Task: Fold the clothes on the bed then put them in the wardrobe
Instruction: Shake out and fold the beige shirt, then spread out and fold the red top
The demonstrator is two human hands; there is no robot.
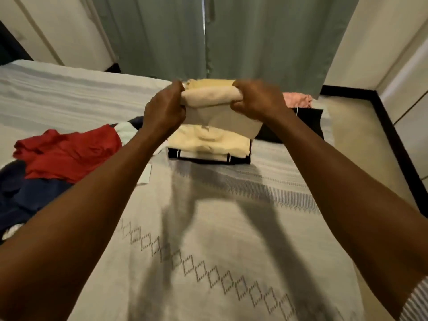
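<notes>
L hand [164, 110] & R hand [253, 100] grip a cream garment [208, 95] by its ends, held up over the bed [208, 228]. Under it sits a folded stack [208, 144]; red top [69, 151] & navy clothes [27, 195] lie loose at left, w/ curtains [231, 33] beyond.

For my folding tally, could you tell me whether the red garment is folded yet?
Not folded. The red garment lies crumpled in loose wrinkles atop dark blue clothing on the bed.
</notes>
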